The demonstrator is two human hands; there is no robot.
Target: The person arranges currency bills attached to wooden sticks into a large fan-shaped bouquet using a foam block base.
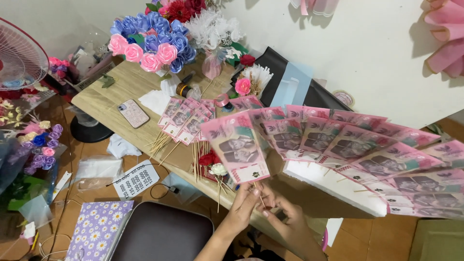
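Between both hands, banknote on stick

The fan of pink banknotes spreads up and right from the grip, and its far end is cut by the right edge. The stick is mostly hidden between the fingers of the left hand and right hand, so the pinch itself is unclear. Both forearms leave the bottom edge. Left of the grip, the pink fan guard is cut off.
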